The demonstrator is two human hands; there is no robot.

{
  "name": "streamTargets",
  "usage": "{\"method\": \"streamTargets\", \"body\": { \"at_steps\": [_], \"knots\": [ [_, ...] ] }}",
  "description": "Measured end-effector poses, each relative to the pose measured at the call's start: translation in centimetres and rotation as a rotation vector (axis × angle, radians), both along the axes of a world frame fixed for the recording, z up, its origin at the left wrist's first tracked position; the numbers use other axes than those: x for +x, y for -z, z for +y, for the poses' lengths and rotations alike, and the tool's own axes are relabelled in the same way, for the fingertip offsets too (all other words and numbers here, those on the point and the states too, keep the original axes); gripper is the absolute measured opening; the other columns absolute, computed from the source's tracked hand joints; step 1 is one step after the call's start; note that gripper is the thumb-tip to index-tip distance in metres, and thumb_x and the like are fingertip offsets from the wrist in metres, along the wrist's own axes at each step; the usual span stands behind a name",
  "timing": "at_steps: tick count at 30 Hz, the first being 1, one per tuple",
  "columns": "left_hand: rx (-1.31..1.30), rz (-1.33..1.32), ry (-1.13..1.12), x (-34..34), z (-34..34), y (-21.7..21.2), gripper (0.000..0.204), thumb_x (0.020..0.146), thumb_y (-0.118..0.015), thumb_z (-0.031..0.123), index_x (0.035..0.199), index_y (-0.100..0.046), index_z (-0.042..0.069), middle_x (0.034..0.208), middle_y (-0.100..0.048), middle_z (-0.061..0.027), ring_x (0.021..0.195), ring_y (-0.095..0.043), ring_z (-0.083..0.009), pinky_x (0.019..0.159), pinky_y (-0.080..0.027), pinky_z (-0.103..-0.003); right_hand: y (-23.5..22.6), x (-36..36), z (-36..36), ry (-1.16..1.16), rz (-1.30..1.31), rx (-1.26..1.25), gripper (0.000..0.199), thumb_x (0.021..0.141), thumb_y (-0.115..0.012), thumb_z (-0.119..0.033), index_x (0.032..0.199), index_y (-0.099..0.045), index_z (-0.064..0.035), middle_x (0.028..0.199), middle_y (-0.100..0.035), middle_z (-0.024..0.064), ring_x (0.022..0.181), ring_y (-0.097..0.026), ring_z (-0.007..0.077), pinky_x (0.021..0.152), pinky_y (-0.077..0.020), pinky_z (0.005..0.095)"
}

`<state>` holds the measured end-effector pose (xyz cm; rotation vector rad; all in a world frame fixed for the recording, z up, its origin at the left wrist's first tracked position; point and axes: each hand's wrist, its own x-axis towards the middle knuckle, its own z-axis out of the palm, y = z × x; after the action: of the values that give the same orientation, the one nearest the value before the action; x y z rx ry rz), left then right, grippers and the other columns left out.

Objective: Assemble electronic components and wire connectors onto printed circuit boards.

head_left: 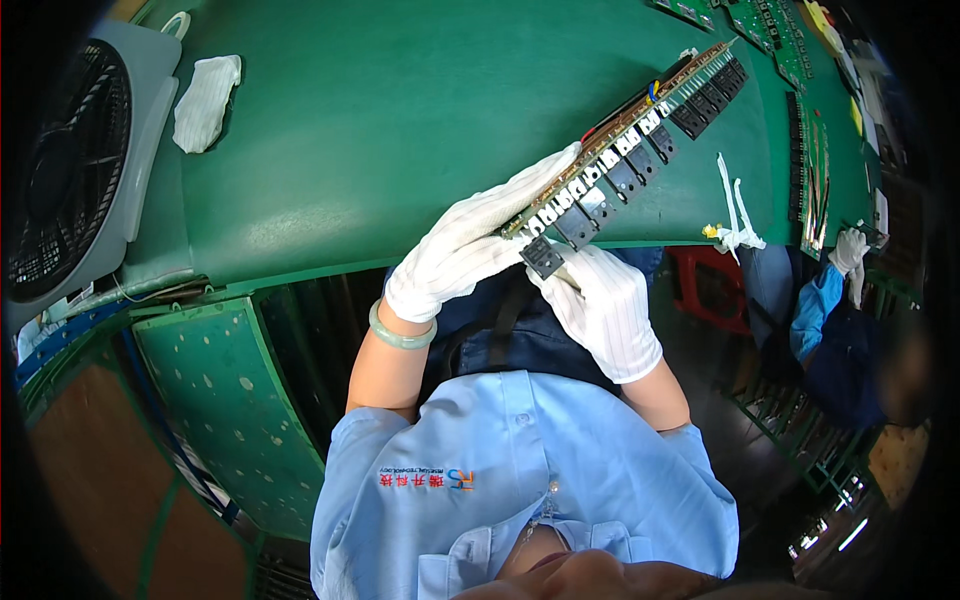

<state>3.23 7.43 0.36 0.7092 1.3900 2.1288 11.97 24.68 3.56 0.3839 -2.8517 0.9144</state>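
A long circuit board (pixel 625 145) is held tilted on edge above the near side of the green table, its far end pointing up to the right. Along its lower side runs a row of flat black components (pixel 627 180) with pale legs. My left hand (pixel 470 240), in a white striped glove, is closed on the board's near end, with fingers stretched behind it. My right hand (pixel 600 305), gloved alike, has its fingers bent and closed at the lowest black component (pixel 542 257). Its fingertips are partly hidden there.
A grey fan (pixel 75 170) stands at the left, with a loose white glove (pixel 208 103) beside it on the green table (pixel 380 110). More circuit boards (pixel 770 35) lie at the far right. White strips (pixel 738 215) hang over the right edge, near a co-worker's gloved hand (pixel 850 250) and a red stool (pixel 705 290).
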Motion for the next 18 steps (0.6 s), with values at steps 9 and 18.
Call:
{"method": "streamTargets", "body": {
  "at_steps": [9, 18],
  "knots": [
    [-0.002, -0.029, 0.008, 0.14, 0.06, -0.43, 0.063, 0.09, -0.059, 0.025, 0.137, -0.037, -0.011, 0.15, -0.028, -0.0215, 0.131, -0.042, -0.0264, 0.108, -0.034, -0.037, 0.42, 0.04, -0.01, 0.053, 0.027, -0.011, 0.012, 0.08, -0.068, -0.015, 0.087, -0.064, -0.0078, 0.07, -0.061, 0.006, 0.058, -0.059, 0.0237, 0.051, -0.047, 0.0322],
    [-0.111, 0.11, -0.011, -0.04, 0.04, -0.26, 0.07, 0.09, -0.051, 0.04, 0.14, -0.036, -0.006, 0.147, -0.034, -0.0214, 0.136, -0.036, -0.0354, 0.111, -0.028, -0.038, 0.13, 0.14, -0.02, 0.053, -0.001, -0.005, 0.009, 0.08, -0.068, -0.013, 0.086, -0.064, -0.0081, 0.07, -0.061, 0.0061, 0.059, -0.06, 0.023, 0.052, -0.0478, 0.032]
  ]
}}
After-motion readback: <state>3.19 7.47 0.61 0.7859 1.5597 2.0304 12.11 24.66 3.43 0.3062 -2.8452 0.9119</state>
